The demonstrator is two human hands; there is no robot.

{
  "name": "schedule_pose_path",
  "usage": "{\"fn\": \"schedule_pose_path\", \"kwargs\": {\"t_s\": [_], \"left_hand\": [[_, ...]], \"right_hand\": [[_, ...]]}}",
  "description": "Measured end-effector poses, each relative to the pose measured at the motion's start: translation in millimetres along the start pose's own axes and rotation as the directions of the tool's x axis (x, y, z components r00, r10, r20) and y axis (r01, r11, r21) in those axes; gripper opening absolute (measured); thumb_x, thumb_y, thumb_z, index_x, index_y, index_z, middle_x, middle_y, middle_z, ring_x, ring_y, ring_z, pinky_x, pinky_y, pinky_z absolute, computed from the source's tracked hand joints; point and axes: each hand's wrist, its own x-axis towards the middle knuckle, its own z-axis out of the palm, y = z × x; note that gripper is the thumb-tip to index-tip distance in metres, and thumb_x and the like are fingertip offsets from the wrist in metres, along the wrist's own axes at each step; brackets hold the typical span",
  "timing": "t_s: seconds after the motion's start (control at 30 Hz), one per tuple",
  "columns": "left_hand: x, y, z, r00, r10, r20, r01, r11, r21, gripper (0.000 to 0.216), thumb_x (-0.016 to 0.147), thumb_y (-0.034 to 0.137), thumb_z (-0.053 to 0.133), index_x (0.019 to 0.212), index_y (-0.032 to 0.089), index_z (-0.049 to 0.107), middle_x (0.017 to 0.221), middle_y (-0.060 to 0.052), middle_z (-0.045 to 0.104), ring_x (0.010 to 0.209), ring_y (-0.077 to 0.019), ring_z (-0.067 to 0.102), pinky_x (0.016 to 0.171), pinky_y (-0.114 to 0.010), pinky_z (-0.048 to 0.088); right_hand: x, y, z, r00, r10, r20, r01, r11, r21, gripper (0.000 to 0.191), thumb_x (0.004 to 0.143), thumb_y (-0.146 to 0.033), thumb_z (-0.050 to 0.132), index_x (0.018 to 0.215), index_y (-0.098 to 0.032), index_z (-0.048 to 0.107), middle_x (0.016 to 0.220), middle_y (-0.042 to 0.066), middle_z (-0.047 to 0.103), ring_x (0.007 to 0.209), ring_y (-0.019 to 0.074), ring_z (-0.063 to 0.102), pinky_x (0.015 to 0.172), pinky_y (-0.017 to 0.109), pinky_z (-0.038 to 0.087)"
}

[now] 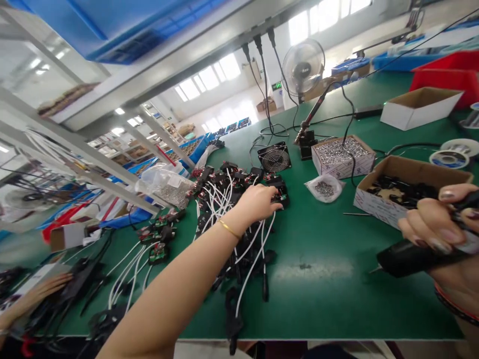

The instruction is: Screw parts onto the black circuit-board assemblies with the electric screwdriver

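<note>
My left hand (258, 203) reaches across to the right end of a heap of black wired parts with small circuit boards and white cables (213, 194). Its thumb and fingers close on one black wired part (281, 187) at the heap's edge. At the right, my right hand (430, 224) is wrapped round a black electric screwdriver (407, 258), whose thin bit points left above the green bench (322, 299). White cables and black plug ends trail from the heap toward the bench's front edge.
Behind the right hand stands a carton of black pieces (411, 174). A box of metal screws (344, 152), a bag of small screws (325, 188) and a small black fan (275, 157) are farther back. Another person's hand (52, 285) rests on black items at left.
</note>
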Motion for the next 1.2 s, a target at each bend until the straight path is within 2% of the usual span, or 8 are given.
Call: {"fn": "schedule_pose_path", "kwargs": {"t_s": [0.17, 0.27, 0.37, 0.47, 0.57, 0.77, 0.93, 1.2], "left_hand": [[10.2, 34.0, 20.5, 0.984, 0.028, 0.177, -0.045, 0.995, 0.09, 0.049, 0.083, 0.048, 0.076, 0.111, 0.01, 0.067, 0.114, -0.024, 0.068, 0.115, -0.0414, 0.06, 0.104, -0.052, 0.044], [3.1, 42.3, 23.3, 0.956, 0.029, 0.29, -0.052, 0.996, 0.069, 0.052, 0.081, 0.058, 0.075, 0.105, 0.013, 0.07, 0.113, -0.02, 0.067, 0.113, -0.0399, 0.061, 0.1, -0.048, 0.048], [-20.5, 59.0, 24.9, 0.937, 0.046, 0.345, -0.049, 0.999, 0.001, 0.058, 0.076, 0.066, 0.076, 0.108, 0.018, 0.068, 0.116, -0.016, 0.064, 0.111, -0.0369, 0.062, 0.094, -0.042, 0.051], [-56.5, 84.7, 31.4, 0.94, 0.063, 0.335, 0.01, 0.977, -0.213, 0.049, 0.077, 0.048, 0.079, 0.112, 0.02, 0.059, 0.107, -0.009, 0.065, 0.098, -0.0297, 0.065, 0.082, -0.035, 0.051], [-91.6, 109.7, 44.0, 0.946, 0.058, 0.319, 0.097, 0.888, -0.449, 0.038, 0.077, 0.027, 0.075, 0.108, 0.023, 0.053, 0.099, -0.003, 0.065, 0.09, -0.0255, 0.064, 0.074, -0.033, 0.047], [-123.6, 138.7, 73.8, 0.971, 0.031, 0.236, 0.157, 0.66, -0.734, 0.048, 0.082, 0.013, 0.068, 0.125, 0.027, 0.053, 0.116, -0.002, 0.068, 0.106, -0.0238, 0.064, 0.091, -0.035, 0.047], [-123.8, 149.5, 81.1, 0.967, -0.078, 0.242, 0.236, 0.636, -0.735, 0.05, 0.08, 0.027, 0.084, 0.123, 0.027, 0.058, 0.112, -0.003, 0.072, 0.102, -0.0273, 0.067, 0.087, -0.037, 0.049], [-124.9, 154.1, 82.1, 0.975, -0.091, 0.203, 0.211, 0.663, -0.718, 0.048, 0.081, 0.023, 0.084, 0.121, 0.026, 0.058, 0.111, -0.003, 0.074, 0.102, -0.0284, 0.07, 0.085, -0.037, 0.051]], "right_hand": [[-1.9, 0.5, -2.3, 0.999, -0.025, 0.027, 0.025, 0.999, 0.035, 0.015, 0.07, -0.022, 0.068, 0.084, -0.021, 0.063, 0.047, -0.005, 0.033, 0.04, 0.0106, 0.03, 0.041, 0.025, 0.036], [-2.1, 1.4, -1.3, 0.998, -0.037, 0.053, 0.034, 0.998, 0.055, 0.013, 0.074, -0.022, 0.066, 0.087, -0.02, 0.063, 0.048, -0.004, 0.035, 0.041, 0.0104, 0.033, 0.043, 0.025, 0.036], [-4.5, 2.8, 3.7, 0.99, -0.071, 0.121, 0.062, 0.995, 0.077, 0.014, 0.077, -0.023, 0.066, 0.09, -0.019, 0.063, 0.049, -0.004, 0.038, 0.041, 0.0103, 0.036, 0.043, 0.025, 0.035], [-12.0, 3.8, 10.1, 0.978, -0.093, 0.189, 0.075, 0.992, 0.102, 0.014, 0.081, -0.023, 0.066, 0.094, -0.019, 0.061, 0.052, -0.005, 0.042, 0.041, 0.0101, 0.038, 0.044, 0.025, 0.035], [-23.1, 4.6, 16.4, 0.959, -0.104, 0.262, 0.072, 0.989, 0.132, 0.015, 0.085, -0.024, 0.065, 0.097, -0.021, 0.057, 0.055, -0.006, 0.046, 0.042, 0.0093, 0.04, 0.045, 0.024, 0.036], [-40.2, 7.5, 24.4, 0.916, -0.05, 0.398, 0.013, 0.995, 0.096, 0.016, 0.091, -0.024, 0.064, 0.098, -0.024, 0.049, 0.059, -0.007, 0.047, 0.045, 0.009, 0.041, 0.046, 0.024, 0.036], [-44.3, 4.8, 25.0, 0.908, 0.026, 0.418, -0.031, 1.0, 0.004, 0.02, 0.091, -0.026, 0.067, 0.097, -0.025, 0.047, 0.06, -0.007, 0.048, 0.046, 0.0097, 0.043, 0.046, 0.026, 0.035], [-45.6, -0.6, 29.6, 0.924, 0.095, 0.371, -0.087, 0.996, -0.036, 0.024, 0.088, -0.027, 0.07, 0.094, -0.026, 0.048, 0.057, -0.007, 0.047, 0.045, 0.0107, 0.043, 0.047, 0.028, 0.035]]}}
